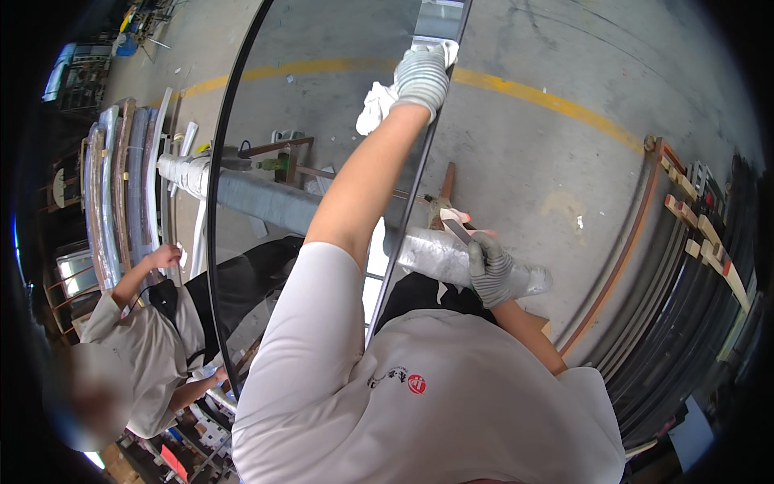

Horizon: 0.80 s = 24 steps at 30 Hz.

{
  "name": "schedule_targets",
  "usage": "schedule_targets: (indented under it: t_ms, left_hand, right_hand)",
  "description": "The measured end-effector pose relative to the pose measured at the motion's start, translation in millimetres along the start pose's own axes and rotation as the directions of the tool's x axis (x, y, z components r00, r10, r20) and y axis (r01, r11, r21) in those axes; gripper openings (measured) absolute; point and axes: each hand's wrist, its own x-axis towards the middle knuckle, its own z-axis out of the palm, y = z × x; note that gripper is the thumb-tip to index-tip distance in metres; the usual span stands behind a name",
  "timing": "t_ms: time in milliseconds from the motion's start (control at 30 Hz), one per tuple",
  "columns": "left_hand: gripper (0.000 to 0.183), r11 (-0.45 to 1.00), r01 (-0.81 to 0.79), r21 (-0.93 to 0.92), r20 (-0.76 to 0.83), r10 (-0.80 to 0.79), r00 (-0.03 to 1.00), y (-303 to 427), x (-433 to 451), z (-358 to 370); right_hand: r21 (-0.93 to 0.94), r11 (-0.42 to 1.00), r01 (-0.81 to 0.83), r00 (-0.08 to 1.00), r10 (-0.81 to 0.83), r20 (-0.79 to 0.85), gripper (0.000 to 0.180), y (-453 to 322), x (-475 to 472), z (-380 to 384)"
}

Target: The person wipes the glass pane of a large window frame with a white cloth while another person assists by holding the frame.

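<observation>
A large glass panel [266, 139] with a black frame lies in front of me, the floor showing through it. My left hand [422, 78], in a striped knit glove, reaches far across it and holds a bunched white cloth [376, 109] against the frame's right edge. Close to my body on the right, my gloved right hand [491, 270] grips a narrow flat tool [458, 230]; its exact kind is unclear. Pale and pinkish pieces of material [450, 216] show beside the tool. Below is a support beam [435, 257] wrapped in silvery film, which continues under the glass.
A co-worker [142, 357] stands at the left, one hand near the panel's frame. Wrapped long profiles [115, 193] stack behind. At the right, dark profiles [665, 314] lie beside a rack with wooden blocks [695, 218]. A yellow line [544, 103] crosses the floor.
</observation>
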Motion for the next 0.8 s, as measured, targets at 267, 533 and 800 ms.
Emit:
schedule_targets:
  t_ms: [267, 533, 800]
  left_hand:
    - [0.037, 0.972, -0.094, -0.217, 0.104, 0.119, 0.987, -54.1, -122.0, 0.1]
    - [0.051, 0.989, 0.142, 0.047, 0.801, -0.122, 0.586, -126.5, -479.5, -80.1]
    - [0.052, 0.601, 0.366, 0.71, 0.702, -0.645, -0.303, -172.2, -799.4, -150.6]
  right_hand:
    - [-0.017, 0.999, -0.036, 0.996, 0.038, 0.081, 0.013, -6.4, 0.8, -4.4]
    - [0.006, 0.992, -0.129, 0.964, 0.124, 0.235, 0.014, 2.2, -1.1, -5.2]
    - [0.163, 0.967, -0.196, 0.948, 0.145, 0.284, 0.018, 1.0, 2.2, -8.7]
